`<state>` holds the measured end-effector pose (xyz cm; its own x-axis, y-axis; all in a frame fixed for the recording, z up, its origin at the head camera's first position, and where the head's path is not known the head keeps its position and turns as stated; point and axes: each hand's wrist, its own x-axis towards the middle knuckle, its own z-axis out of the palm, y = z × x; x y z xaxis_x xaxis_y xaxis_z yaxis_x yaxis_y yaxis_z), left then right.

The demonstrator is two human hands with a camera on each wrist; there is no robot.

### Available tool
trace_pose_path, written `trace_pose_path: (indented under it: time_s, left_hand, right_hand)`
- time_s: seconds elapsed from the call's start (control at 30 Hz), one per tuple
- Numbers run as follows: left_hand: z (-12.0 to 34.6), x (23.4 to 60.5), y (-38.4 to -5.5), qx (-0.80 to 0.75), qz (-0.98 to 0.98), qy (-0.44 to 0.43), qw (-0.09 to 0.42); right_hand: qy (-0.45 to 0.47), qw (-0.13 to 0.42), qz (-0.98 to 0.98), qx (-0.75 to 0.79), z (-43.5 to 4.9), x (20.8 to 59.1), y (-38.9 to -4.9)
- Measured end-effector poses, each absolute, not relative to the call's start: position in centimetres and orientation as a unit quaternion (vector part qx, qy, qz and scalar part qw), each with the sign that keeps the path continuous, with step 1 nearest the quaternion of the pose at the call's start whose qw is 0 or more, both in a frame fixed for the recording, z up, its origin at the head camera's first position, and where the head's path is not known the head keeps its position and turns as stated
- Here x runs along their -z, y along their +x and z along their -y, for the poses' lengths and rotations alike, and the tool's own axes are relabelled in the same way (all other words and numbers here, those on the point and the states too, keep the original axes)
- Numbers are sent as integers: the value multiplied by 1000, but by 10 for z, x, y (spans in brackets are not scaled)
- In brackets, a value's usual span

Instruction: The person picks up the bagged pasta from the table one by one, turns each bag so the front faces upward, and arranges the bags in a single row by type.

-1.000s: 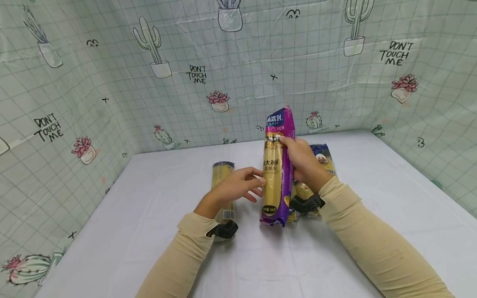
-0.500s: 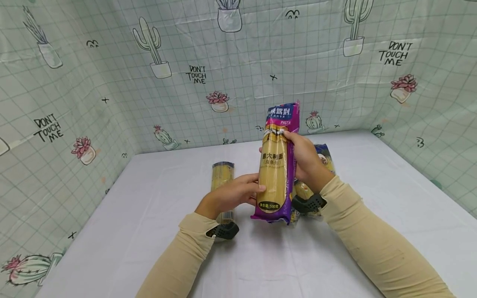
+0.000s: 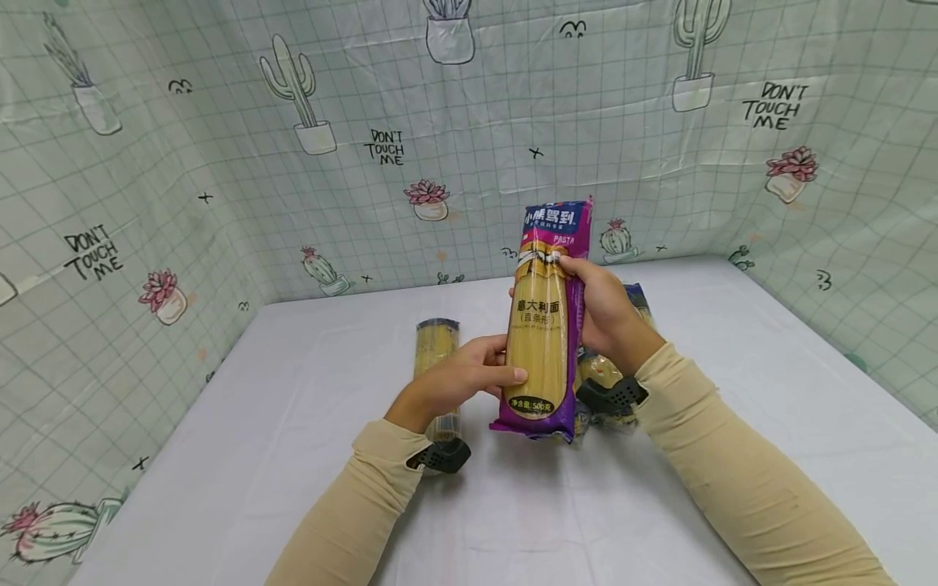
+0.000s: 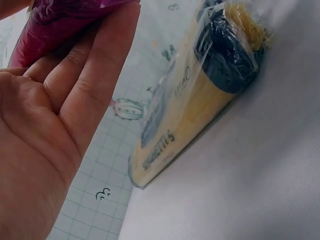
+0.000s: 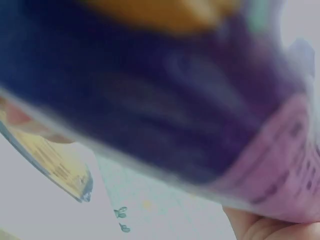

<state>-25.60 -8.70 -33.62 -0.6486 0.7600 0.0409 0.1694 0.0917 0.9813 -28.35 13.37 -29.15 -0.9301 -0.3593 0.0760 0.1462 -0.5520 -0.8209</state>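
A purple pack of spaghetti point(image 3: 538, 342) is held up over the table, its printed front and clear window facing the head camera. My right hand point(image 3: 604, 305) grips its right side near the upper half, thumb on the front and fingers behind. Low on the left edge, my left hand point(image 3: 454, 378) pinches the pack, thumb on the front. In the left wrist view the fingers of my left hand point(image 4: 55, 125) reach behind the purple wrapper point(image 4: 65, 30). The pack's back point(image 5: 150, 100) fills most of the right wrist view, blurred.
Another spaghetti pack point(image 3: 437, 342) lies on the white table point(image 3: 315, 391) behind my left wrist. Further packs point(image 3: 601, 374) lie behind my right wrist, partly hidden; one clear pack point(image 4: 190, 110) shows in the left wrist view. A patterned curtain point(image 3: 469, 106) stands behind.
The purple pack has turned its front more toward the head camera, its bottom moving slightly left. My left hand, beside the pack with fingers spread earlier, now holds its lower left edge.
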Motion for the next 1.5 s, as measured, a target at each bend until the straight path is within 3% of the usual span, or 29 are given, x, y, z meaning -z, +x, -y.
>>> trace_pose_path:
  time_s: [0.3,0.73,1.5]
  left_hand:
    - [90,338,-257,-583,-699,339,238]
    - [90,340,-261,-590,-703,339,207]
    - [88,341,-257,-593,-742,302,85]
  right_hand:
    - [-98,108,-527,837,-133,294,-287]
    - [-116,97,-516,843,-137,295,-287]
    - [-119,96,-540,828,-132,298,-289]
